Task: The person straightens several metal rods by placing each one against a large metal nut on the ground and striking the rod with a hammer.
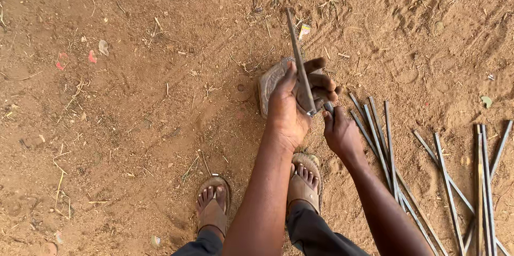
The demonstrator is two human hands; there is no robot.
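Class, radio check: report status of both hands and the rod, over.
Left hand shut on thin grey metal rod, rod tilted upward. Right hand at rod's lower end, grip unclear. Loose metal rods on dirt ground alongside.

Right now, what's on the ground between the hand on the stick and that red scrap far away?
In the head view, between the left hand on the metal rod and the red scrap lies only dirt, dry twigs and a pale scrap.
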